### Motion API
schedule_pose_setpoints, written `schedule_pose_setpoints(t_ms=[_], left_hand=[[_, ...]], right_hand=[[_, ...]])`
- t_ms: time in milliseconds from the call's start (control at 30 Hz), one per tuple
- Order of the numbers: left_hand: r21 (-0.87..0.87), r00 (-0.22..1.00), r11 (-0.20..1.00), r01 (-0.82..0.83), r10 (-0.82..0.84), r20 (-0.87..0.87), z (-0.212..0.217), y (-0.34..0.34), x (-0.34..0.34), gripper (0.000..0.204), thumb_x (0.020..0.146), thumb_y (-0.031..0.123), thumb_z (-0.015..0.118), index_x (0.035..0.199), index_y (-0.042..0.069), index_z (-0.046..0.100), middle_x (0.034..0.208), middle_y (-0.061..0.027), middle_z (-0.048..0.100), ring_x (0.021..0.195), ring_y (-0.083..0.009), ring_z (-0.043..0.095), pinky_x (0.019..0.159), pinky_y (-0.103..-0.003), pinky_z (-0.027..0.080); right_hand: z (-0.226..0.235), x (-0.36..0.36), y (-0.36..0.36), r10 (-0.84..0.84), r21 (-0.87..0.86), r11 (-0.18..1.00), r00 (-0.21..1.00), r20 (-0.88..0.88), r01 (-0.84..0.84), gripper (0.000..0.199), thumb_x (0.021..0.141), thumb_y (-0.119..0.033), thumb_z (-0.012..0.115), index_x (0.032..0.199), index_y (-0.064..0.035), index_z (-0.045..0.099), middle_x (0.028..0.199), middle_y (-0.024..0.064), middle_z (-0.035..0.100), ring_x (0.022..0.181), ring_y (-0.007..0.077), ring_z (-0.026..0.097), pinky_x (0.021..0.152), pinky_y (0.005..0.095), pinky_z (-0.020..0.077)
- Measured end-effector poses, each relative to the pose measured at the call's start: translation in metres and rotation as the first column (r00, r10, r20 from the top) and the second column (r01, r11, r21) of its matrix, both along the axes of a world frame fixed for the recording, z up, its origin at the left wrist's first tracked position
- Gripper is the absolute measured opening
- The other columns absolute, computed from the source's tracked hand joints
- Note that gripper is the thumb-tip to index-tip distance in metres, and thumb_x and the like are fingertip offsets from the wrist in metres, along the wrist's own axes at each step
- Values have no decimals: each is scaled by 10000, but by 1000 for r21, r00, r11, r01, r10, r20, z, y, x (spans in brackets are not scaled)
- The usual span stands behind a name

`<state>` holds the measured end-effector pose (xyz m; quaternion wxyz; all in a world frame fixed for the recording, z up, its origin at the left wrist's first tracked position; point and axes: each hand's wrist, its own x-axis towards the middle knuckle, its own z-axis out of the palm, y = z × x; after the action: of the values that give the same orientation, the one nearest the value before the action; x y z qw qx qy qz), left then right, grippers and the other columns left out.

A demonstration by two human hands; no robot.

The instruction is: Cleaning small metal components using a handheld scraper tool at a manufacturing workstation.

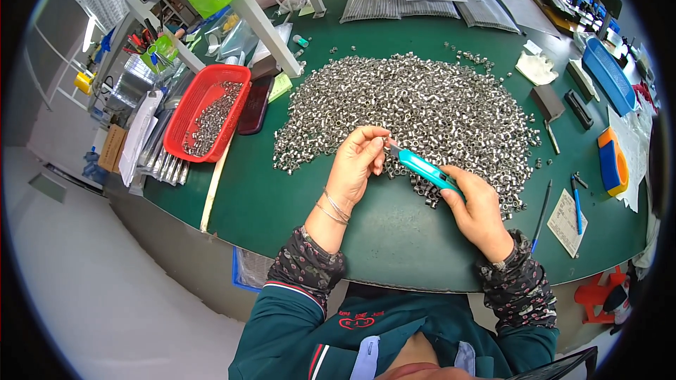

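My right hand point(479, 212) grips a turquoise utility knife point(427, 169), its blade pointing up and left. The blade's tip meets the fingertips of my left hand point(358, 162), which are pinched together. Between those fingertips seems to be a small metal ring, mostly hidden by the fingers. Just beyond both hands, a broad heap of small silvery metal rings point(408, 98) spreads over the green table point(394, 239). Some rings of the heap lie right under the knife.
A red plastic basket point(184, 119) with more metal rings stands at the left, beside a dark phone point(255, 105). To the right lie pens point(577, 204), a paper slip point(565, 224), a tape roll point(614, 162) and a blue tray point(610, 77). People sit across the table behind bagged tubes point(373, 5).
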<state>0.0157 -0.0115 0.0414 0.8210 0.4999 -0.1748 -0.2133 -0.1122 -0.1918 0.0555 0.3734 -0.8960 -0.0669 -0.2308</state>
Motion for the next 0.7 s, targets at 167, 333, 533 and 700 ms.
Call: schedule_pose_setpoints(t_ms=[167,333,533,700], left_hand=[[34,1000,999,-25,25,-10,1,0,0,166,855,115,531,1002,38,542,804,-3,561,571,-27,451,467,-156,393],[84,998,995,-57,54,36,0,0,0,161,853,117,534,993,38,540,808,-5,560,572,-30,452,467,-153,390],[25,999,999,-31,30,14,-1,2,1,131,855,100,528,970,37,530,796,-11,535,579,-43,442,474,-168,388],[-18,999,1000,-4,3,-47,2,1,0,120,856,92,524,962,36,527,793,-10,501,591,-55,431,480,-181,386]], right_hand=[[0,-1,0,-3,-2,1000,1000,-10,3,277,756,-110,594,1016,-31,540,815,146,586,735,314,568,636,381,450],[0,0,0,0,-2,1000,1000,4,0,276,759,-115,590,1019,-37,541,824,143,589,748,312,570,642,384,450],[0,-1,0,-3,-7,1000,1000,-12,3,275,759,-113,588,1020,-39,540,829,142,591,755,311,572,649,382,452],[0,-1,0,-3,-16,1000,1000,4,3,279,757,-113,590,1021,-38,540,832,143,592,757,312,573,651,381,454]])
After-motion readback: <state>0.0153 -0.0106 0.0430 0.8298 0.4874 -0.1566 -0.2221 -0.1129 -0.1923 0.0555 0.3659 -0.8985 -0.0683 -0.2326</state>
